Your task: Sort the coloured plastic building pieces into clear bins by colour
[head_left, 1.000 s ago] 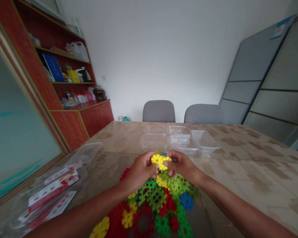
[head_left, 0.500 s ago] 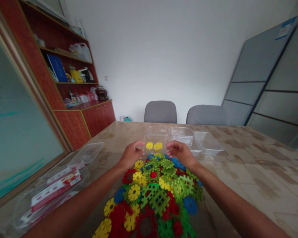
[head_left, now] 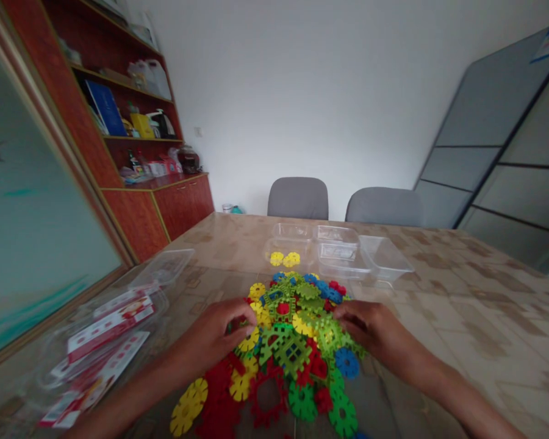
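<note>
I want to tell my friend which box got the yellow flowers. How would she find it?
Look at the brown table, past the heap of colourful plastic pieces that both hands rest on. Behind the heap stands a cluster of clear plastic boxes. The one you want is the box at the cluster's left: it alone holds two yellow flower pieces, while the others look bare.

The heap of flat plastic snowflake-shaped building pieces (head_left: 297,347) mixes red, yellow, green and blue. Two yellow round plastic pieces (head_left: 284,259) lie in a clear plastic tub (head_left: 281,247). The stone-look surface (head_left: 439,305) is beige with brown patches.
</note>
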Demonstrator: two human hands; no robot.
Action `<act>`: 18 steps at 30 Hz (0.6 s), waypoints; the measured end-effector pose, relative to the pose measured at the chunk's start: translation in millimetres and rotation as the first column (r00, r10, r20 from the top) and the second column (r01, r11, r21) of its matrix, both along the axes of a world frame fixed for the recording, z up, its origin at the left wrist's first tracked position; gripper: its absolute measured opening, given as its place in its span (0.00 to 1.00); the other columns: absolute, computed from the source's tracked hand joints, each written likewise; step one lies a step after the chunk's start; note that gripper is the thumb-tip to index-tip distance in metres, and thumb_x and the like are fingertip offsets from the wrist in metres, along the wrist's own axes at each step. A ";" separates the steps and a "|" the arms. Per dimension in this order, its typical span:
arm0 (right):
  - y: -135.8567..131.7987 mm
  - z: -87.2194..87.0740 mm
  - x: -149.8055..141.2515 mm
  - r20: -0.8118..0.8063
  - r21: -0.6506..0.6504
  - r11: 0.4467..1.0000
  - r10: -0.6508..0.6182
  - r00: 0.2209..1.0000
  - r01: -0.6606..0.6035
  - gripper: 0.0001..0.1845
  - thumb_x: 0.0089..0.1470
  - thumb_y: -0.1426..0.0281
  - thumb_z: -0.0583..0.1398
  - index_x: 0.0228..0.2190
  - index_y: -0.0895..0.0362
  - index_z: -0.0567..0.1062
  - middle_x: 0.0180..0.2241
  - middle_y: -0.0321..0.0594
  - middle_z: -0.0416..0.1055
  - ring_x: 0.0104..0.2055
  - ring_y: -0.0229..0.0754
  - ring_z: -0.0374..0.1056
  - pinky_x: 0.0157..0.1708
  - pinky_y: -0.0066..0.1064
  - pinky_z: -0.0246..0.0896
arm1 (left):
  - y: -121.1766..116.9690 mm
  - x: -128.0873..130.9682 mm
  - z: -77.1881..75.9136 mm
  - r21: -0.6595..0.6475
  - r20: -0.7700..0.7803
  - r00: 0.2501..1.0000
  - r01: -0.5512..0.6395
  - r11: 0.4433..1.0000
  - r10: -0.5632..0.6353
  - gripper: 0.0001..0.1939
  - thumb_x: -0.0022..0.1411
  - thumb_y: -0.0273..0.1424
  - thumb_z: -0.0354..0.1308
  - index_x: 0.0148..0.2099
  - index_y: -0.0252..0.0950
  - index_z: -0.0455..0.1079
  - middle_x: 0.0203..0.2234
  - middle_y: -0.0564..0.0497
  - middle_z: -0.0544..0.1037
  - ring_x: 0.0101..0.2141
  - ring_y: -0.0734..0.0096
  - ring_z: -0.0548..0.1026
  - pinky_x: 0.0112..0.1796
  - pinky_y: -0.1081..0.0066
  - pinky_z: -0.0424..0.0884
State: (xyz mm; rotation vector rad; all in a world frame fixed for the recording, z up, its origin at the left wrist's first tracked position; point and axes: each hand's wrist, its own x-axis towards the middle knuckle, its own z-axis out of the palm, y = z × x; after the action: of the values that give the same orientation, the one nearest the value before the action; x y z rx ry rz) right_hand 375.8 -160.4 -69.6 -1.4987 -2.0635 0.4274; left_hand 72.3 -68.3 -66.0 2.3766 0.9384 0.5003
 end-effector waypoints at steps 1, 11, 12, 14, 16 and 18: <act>-0.7 -1.6 0.3 0.034 0.001 1.000 -0.004 0.999 0.004 0.07 0.57 0.72 0.55 0.34 0.56 0.74 0.26 0.36 0.71 0.27 0.38 0.66 0.27 0.28 0.56 | -2.8 1.0 -2.2 0.014 -0.008 0.999 0.035 0.999 -0.035 0.07 0.62 0.30 0.52 0.35 0.36 0.70 0.28 0.55 0.73 0.27 0.73 0.69 0.29 0.76 0.60; -2.3 -17.3 -8.2 0.167 -0.036 0.999 -0.024 0.986 0.031 0.21 0.54 0.73 0.57 0.51 0.57 0.66 0.41 0.47 0.73 0.40 0.47 0.70 0.38 0.36 0.64 | -22.6 -4.1 -2.7 0.054 -0.162 0.971 0.188 0.981 -0.177 0.06 0.63 0.26 0.54 0.43 0.39 0.67 0.41 0.51 0.70 0.42 0.65 0.69 0.43 0.71 0.62; -3.1 -14.4 -11.4 0.165 -0.051 0.998 -0.024 0.986 0.032 0.16 0.56 0.73 0.56 0.47 0.57 0.68 0.37 0.44 0.74 0.36 0.45 0.70 0.35 0.34 0.63 | -24.0 -5.2 -1.9 0.046 -0.173 0.968 0.195 0.980 -0.184 0.06 0.62 0.27 0.55 0.43 0.39 0.67 0.41 0.51 0.70 0.42 0.65 0.69 0.43 0.71 0.62; -6.7 -6.4 -19.5 0.141 -0.069 0.997 -0.006 0.990 0.016 0.05 0.58 0.73 0.54 0.36 0.56 0.71 0.31 0.39 0.72 0.32 0.41 0.68 0.30 0.31 0.60 | -28.3 -5.7 -1.1 0.016 -0.200 0.961 0.198 0.980 -0.191 0.08 0.60 0.29 0.60 0.43 0.40 0.67 0.42 0.52 0.69 0.43 0.65 0.69 0.43 0.71 0.62; -13.3 1.8 -28.6 0.094 -0.099 0.993 0.069 0.993 -0.059 0.07 0.58 0.74 0.55 0.29 0.56 0.70 0.30 0.37 0.71 0.31 0.39 0.68 0.30 0.29 0.59 | -33.7 -4.0 -1.5 -0.010 -0.233 0.953 0.194 0.981 -0.191 0.13 0.57 0.30 0.63 0.45 0.41 0.67 0.43 0.52 0.69 0.43 0.64 0.68 0.44 0.70 0.62; -21.8 7.3 -36.9 0.051 -0.144 0.976 0.171 0.984 -0.162 0.04 0.56 0.74 0.58 0.30 0.55 0.71 0.33 0.37 0.72 0.33 0.39 0.68 0.32 0.29 0.61 | -38.9 -1.1 -2.6 -0.022 -0.252 0.948 0.197 0.980 -0.196 0.15 0.56 0.31 0.65 0.46 0.41 0.68 0.44 0.51 0.68 0.44 0.63 0.68 0.44 0.69 0.62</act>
State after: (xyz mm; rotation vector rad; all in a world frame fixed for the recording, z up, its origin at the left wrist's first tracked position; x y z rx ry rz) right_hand 338.9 -182.3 -62.3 -1.4388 -2.2593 0.6079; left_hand 71.2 -107.2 -68.7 2.5442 0.7923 0.1234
